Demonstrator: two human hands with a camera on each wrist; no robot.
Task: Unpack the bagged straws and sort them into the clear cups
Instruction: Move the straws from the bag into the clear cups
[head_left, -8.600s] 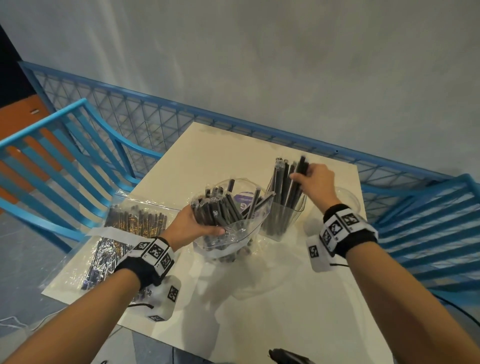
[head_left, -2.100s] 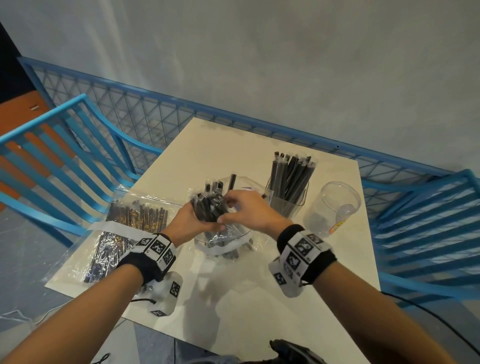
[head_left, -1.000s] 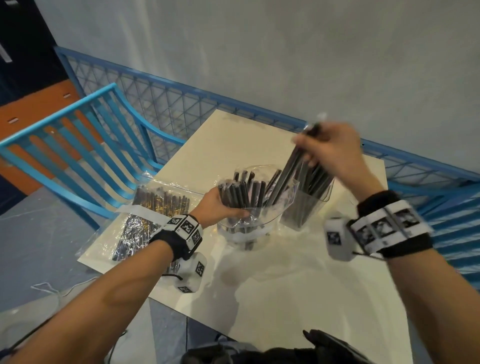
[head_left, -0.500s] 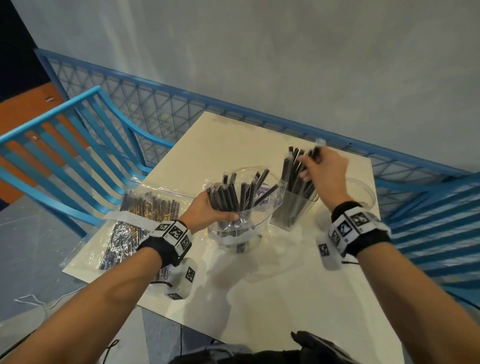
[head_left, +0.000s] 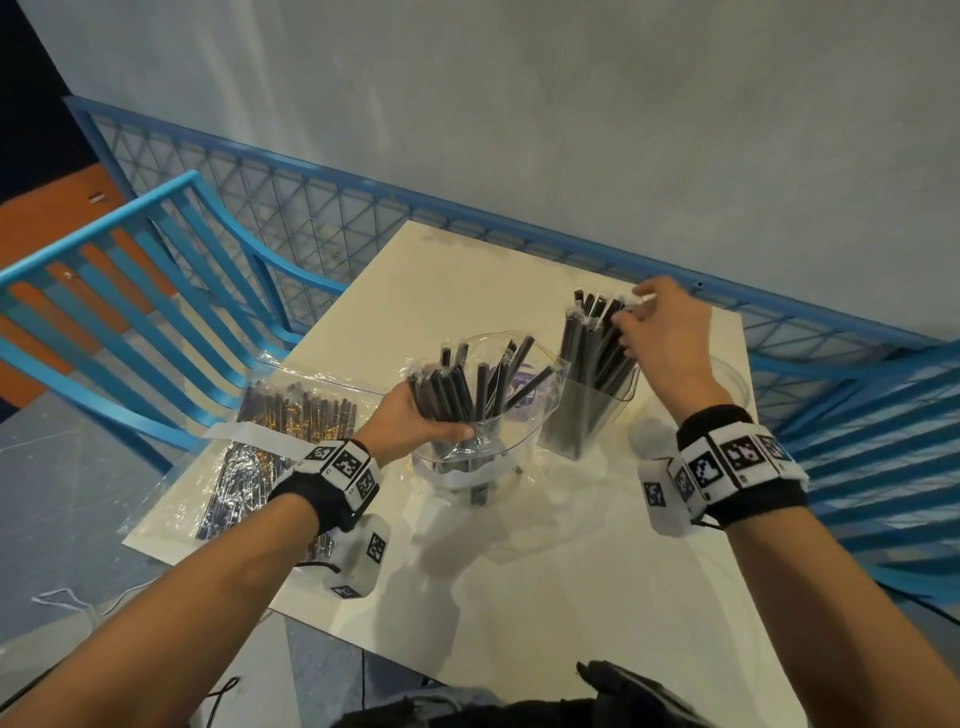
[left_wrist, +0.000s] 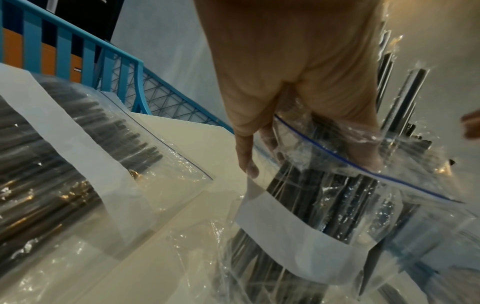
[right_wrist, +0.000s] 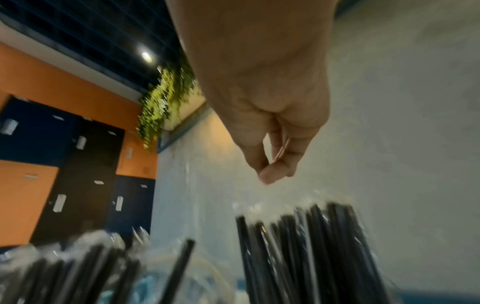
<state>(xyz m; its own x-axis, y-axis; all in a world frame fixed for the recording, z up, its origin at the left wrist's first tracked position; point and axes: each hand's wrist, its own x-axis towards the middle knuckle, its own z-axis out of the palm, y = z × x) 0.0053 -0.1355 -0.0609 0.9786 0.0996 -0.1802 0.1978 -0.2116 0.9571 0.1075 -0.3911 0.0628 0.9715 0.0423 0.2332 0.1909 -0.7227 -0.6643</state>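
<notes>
A clear zip bag (head_left: 485, 415) of wrapped black straws stands upright mid-table. My left hand (head_left: 415, 421) grips its left side; in the left wrist view the fingers (left_wrist: 298, 82) curl round the bag (left_wrist: 298, 226) at its blue zip line. To its right a clear cup (head_left: 587, 415) holds several black straws (right_wrist: 311, 246). My right hand (head_left: 631, 312) is at their tops, thumb and forefinger (right_wrist: 270, 172) pinched on what looks like a clear wrapper end. A second clear cup (head_left: 735, 376) shows partly behind my right wrist.
A second, flat bag of straws (head_left: 291, 431) lies at the table's left edge (left_wrist: 64, 164). The white table (head_left: 571, 597) is ringed by blue chairs (head_left: 130, 312) (head_left: 883, 441) and a blue mesh railing (head_left: 363, 218). A dark object (head_left: 623, 696) sits at the near edge.
My right hand lifted straws out of the bag, carried them right and lowered them into the cup; it now sits at their tops. My left hand has kept hold of the bag.
</notes>
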